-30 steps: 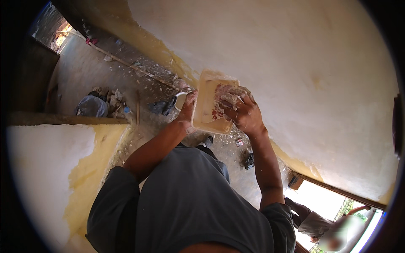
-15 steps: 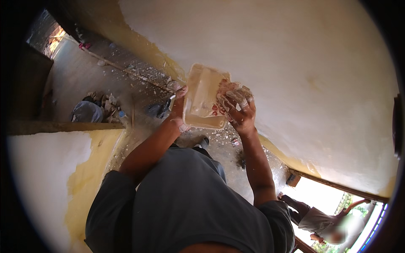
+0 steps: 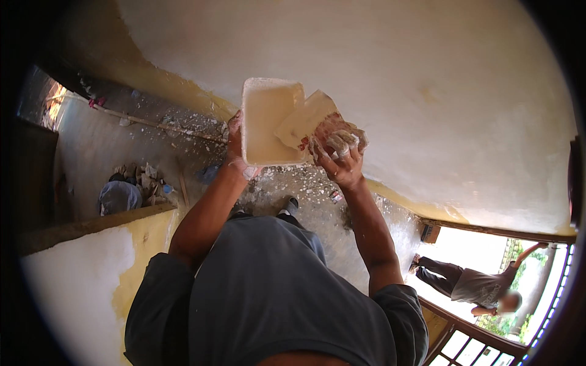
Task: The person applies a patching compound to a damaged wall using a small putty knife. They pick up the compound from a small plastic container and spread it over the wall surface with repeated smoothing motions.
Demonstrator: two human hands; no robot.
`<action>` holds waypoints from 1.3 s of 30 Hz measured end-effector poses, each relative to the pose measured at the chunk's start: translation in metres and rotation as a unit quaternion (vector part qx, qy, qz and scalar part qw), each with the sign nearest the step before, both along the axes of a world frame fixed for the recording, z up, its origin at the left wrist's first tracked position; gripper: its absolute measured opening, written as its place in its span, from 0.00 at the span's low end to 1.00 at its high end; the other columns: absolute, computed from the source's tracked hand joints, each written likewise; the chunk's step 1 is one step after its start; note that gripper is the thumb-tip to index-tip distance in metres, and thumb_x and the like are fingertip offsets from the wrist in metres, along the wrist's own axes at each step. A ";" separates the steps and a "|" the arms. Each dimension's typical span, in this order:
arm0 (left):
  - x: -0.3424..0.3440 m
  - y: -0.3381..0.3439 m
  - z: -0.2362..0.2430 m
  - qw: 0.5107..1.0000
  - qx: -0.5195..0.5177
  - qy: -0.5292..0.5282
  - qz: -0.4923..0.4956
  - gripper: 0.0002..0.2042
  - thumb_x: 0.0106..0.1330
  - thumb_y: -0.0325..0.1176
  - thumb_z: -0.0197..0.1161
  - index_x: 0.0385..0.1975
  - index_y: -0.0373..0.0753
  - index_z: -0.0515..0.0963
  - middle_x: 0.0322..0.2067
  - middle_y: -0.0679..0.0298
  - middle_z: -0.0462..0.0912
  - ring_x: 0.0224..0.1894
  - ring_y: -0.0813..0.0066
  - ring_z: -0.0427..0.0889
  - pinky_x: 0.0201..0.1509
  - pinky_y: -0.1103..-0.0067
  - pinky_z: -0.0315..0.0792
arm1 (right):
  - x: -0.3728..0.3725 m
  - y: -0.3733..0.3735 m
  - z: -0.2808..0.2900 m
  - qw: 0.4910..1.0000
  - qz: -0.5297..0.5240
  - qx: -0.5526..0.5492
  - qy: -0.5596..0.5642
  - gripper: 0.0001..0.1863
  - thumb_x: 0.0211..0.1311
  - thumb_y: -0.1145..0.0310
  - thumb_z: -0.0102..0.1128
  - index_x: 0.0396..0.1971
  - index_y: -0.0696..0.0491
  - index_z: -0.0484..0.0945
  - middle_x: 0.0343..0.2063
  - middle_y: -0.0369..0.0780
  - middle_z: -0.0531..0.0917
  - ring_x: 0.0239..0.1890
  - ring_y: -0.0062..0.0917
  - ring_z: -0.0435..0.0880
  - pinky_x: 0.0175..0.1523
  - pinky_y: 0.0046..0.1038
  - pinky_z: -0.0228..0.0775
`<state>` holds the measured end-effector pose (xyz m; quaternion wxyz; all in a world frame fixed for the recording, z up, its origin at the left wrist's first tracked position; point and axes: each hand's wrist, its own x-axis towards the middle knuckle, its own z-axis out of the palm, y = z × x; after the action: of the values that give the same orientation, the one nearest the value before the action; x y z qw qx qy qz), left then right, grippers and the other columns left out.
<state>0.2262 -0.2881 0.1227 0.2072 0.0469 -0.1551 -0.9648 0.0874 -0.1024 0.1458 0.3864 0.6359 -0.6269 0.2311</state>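
Observation:
My left hand (image 3: 238, 149) is closed on the left side of a rectangular, pale plastic tub (image 3: 273, 81), held up in front of me. Smooth cream-coloured paste (image 3: 264, 122) lies inside it. In my right hand (image 3: 342, 152), its fingers caked with white paste, is a wide flat scraper (image 3: 305, 121) with reddish stains near the grip. The scraper's blade is tilted over the tub's right side, its lower-left corner above or in the paste; I cannot tell which.
A wall (image 3: 397, 91) with a whitish coat over yellow rises ahead and to the right. White crumbs litter the floor (image 3: 305, 189). A long pole (image 3: 152, 124), a debris heap (image 3: 146, 183) and a low wall (image 3: 79, 262) are at left. Another person (image 3: 476, 283) stands by the doorway at right.
The tub has shifted left and slightly up, showing its paste-covered inside more fully. The scraper, earlier lying across the tub, has turned and now reaches over its right side.

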 end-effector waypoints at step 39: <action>0.052 -0.027 -0.051 0.990 0.027 -0.068 0.120 0.26 0.67 0.48 0.62 0.61 0.43 0.71 0.54 0.63 0.78 0.54 0.65 0.80 0.56 0.67 0.76 | -0.104 -0.116 0.059 0.975 -0.208 0.070 0.044 0.11 0.58 0.75 0.62 0.40 0.47 0.82 0.36 0.37 0.83 0.42 0.34 0.84 0.45 0.35 0.80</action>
<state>0.2784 -0.3152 0.0718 0.3090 0.1359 -0.1364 -0.9314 -0.0171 -0.2186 0.2048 0.4083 0.5264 -0.7422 0.0731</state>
